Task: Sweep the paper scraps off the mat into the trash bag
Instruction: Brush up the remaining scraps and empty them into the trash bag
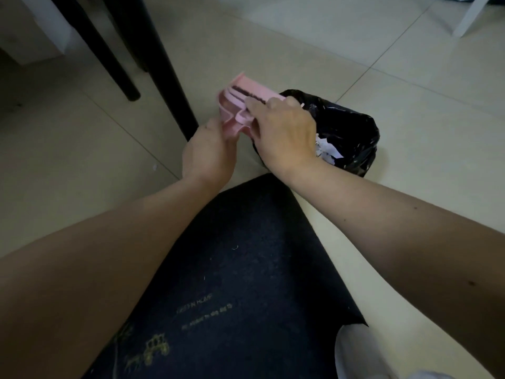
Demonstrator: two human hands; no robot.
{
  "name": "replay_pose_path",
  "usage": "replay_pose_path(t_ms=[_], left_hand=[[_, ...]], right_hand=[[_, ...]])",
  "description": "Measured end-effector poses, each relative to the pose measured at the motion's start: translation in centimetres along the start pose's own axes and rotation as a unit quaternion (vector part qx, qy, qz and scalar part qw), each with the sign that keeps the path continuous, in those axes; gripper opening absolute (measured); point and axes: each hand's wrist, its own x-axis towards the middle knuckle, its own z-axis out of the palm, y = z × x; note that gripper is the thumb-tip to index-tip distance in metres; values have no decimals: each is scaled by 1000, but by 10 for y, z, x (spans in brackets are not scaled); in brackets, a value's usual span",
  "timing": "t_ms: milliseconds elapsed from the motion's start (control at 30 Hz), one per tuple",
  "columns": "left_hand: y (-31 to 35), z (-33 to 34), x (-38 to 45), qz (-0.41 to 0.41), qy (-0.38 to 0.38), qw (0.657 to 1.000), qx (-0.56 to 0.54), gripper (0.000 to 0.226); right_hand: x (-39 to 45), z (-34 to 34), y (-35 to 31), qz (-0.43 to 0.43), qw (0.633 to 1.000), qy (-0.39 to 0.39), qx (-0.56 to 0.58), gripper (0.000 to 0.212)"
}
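From my head camera, my left hand (210, 151) and right hand (284, 129) both clamp a pink dustpan set (240, 105), tilted at the black trash bag's (352, 124) near-left rim. Paper scraps (328, 151) lie inside the bag. The dark mat (246, 269) lies nearer me.

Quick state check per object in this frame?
Trash bag: open, white paper scraps inside.
Pink dustpan set: off the floor, beside the bag's rim.
Left hand: gripping the pink set.
Right hand: gripping the pink set.
Mat: flat, only tiny specks.
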Motion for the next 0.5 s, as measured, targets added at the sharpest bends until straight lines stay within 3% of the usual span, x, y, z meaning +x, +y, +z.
replay_pose_path(t_ms=[100, 267, 400, 500], left_hand=[[0, 1, -9, -13, 20, 999, -44, 31], [5, 7, -21, -97, 39, 981, -165, 22], [10, 5, -27, -158, 63, 954, -248, 12], [19, 1, -31, -201, 75, 914, -344, 15]], right_hand=[[2, 4, -9, -21, 998, -44, -42, 31], [2, 2, -22, -32, 993, -111, 26, 30], [1, -5, -30, 57, 974, -161, 149, 28], [-2, -9, -38, 147, 945, -112, 268, 25]])
